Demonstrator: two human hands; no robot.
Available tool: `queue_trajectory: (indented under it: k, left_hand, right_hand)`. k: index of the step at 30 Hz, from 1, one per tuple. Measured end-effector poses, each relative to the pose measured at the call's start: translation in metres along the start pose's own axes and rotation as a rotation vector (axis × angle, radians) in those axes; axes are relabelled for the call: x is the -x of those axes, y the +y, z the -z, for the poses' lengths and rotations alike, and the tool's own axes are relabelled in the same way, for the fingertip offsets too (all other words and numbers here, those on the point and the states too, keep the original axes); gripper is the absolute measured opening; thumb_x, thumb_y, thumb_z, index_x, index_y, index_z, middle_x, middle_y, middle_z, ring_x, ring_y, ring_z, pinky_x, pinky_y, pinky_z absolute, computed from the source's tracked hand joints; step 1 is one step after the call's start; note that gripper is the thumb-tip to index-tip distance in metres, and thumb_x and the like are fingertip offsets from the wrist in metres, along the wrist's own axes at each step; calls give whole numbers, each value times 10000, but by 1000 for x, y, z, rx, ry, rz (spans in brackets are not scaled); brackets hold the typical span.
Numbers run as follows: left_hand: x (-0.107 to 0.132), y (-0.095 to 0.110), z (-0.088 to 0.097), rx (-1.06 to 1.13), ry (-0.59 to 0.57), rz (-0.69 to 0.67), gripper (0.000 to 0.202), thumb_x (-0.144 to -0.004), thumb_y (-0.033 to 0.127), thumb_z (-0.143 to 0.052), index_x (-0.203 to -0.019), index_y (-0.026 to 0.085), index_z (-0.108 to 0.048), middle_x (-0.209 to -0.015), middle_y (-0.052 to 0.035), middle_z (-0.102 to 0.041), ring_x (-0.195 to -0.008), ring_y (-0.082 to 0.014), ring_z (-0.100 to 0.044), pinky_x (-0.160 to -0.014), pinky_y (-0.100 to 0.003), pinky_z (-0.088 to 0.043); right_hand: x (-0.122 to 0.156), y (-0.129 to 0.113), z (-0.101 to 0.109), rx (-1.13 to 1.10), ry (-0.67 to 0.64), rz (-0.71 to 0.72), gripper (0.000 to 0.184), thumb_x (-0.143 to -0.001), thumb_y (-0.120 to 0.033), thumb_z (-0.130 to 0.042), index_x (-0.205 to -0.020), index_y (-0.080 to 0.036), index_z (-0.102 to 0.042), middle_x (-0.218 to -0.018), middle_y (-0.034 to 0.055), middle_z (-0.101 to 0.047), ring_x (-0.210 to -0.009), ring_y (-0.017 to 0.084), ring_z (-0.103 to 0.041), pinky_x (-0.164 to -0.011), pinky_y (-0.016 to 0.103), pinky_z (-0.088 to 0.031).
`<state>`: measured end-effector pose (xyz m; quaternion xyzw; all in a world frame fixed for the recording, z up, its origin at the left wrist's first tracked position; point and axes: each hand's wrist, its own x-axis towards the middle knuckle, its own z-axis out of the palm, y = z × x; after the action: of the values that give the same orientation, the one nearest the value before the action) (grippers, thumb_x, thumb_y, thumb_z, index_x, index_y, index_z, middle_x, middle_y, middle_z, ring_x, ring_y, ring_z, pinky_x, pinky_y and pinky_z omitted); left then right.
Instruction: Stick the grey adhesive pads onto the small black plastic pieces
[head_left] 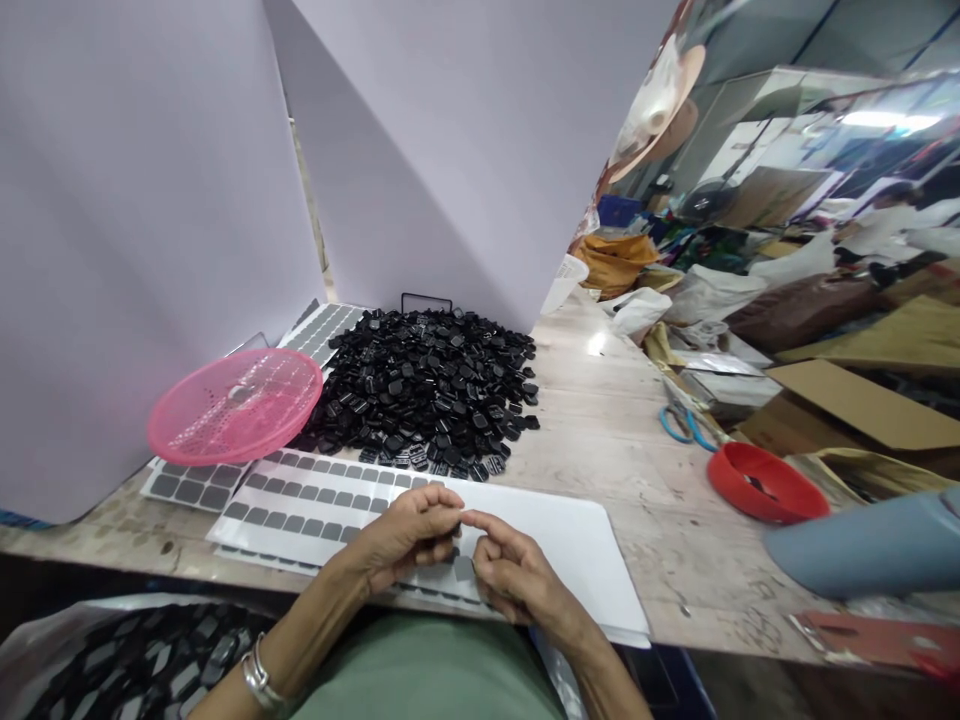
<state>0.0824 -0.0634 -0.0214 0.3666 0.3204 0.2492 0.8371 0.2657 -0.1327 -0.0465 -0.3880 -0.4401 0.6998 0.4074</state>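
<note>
Black piece pinched in left hand grip; right hand curled, index extended, grip unclear.

sheet: lay flat, white, rows of grey rounded squares at left, bare at right, stacked on another
dark piece: was small, mostly hidden, held above sheet
black pieces: sat heaped just beyond sheet

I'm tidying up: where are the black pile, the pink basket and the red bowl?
Black pile [427, 385]: head view, middle of the heap.
Pink basket [225, 425]: head view, its mesh.
Red bowl [741, 500]: head view, its near wall.
</note>
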Motion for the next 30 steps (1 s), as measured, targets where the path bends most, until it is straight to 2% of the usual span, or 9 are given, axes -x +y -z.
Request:
queue_trajectory:
  k: [2, 5, 7, 9, 12, 14, 16, 19, 30]
  left_hand:
    - [3, 0, -1, -51, 17, 33, 460, -597, 248, -809, -969, 160, -552, -609, 61, -523, -445, -35, -434, -401, -161, -206]
    - [5, -2, 0, -161, 95, 12, 443, -618, 206, -768, -1011, 155, -570, -600, 56, -539, -453, -41, -439, -416, -166, -234]
    - [4, -4, 0, -251, 123, -15, 434, -654, 215, -736, -1051, 149, -574, -575, 57, -537, -442, -39, -421, -422, -168, -252]
    - [3, -6, 0, -309, 123, -28, 441, -667, 223, -726, -1074, 152, -571, -592, 53, -552, -440, -40, -425, -424, -171, -273]
    - [2, -9, -1, -314, 109, -37, 422, -664, 245, -733, -1042, 174, -561, -682, 39, -589, -457, -47, -469, -411, -170, -279]
    - [2, -9, -3, -300, 95, -34, 400, -659, 251, -735, -1008, 177, -554, -731, 23, -617, -460, -46, -478, -405, -169, -276]
    - [3, -8, -4, -288, 79, -18, 396, -645, 234, -736, -992, 167, -557, -768, -3, -646, -463, -47, -482, -407, -169, -284]
    - [4, -7, -4, -285, 53, -3, 392, -630, 194, -726, -995, 144, -591, -798, -31, -664, -464, -47, -483, -411, -174, -302]
    - [2, -8, -10, -291, 109, 3, 414, -605, 142, -711, -1010, 126, -632, -567, 52, -558, -405, -47, -450, -386, -171, -280]
  right_hand:
    - [4, 0, 4, 10, -13, -5, 494, -831, -359, -640, -1279, -208, -500, -677, -58, -489, -370, 19, -330, -334, 154, -193]
    - [9, -1, 8, 38, 7, 16, 479, -818, -374, -635, -1252, -201, -526, -680, -53, -488, -377, 30, -348, -345, 167, -210]
    - [11, -3, 10, 91, 98, 63, 472, -817, -416, -623, -1222, -186, -546, -669, -53, -468, -395, 45, -358, -360, 180, -240]
    - [13, -5, 10, 246, 234, 109, 449, -842, -447, -593, -1196, -174, -565, -683, -35, -487, -453, 76, -418, -402, 203, -312]
    - [14, -9, 6, 584, 413, 196, 349, -897, -420, -547, -1152, -187, -600, -836, 30, -611, -712, 164, -581, -613, 267, -461]
    - [14, -11, 3, 731, 462, 283, 273, -923, -370, -526, -1124, -207, -610, -991, 53, -648, -919, 202, -601, -791, 295, -468]
    - [14, -11, 0, 808, 457, 365, 217, -941, -321, -502, -1102, -217, -606, -1055, 50, -646, -989, 198, -593, -854, 289, -447]
    - [13, -11, -3, 872, 425, 425, 180, -961, -273, -466, -1067, -211, -597, -981, 42, -641, -907, 176, -602, -793, 274, -449]
    - [12, -14, -13, 993, 356, 425, 180, -974, -217, -395, -1036, -209, -565, -888, 38, -591, -791, 167, -576, -707, 276, -438]
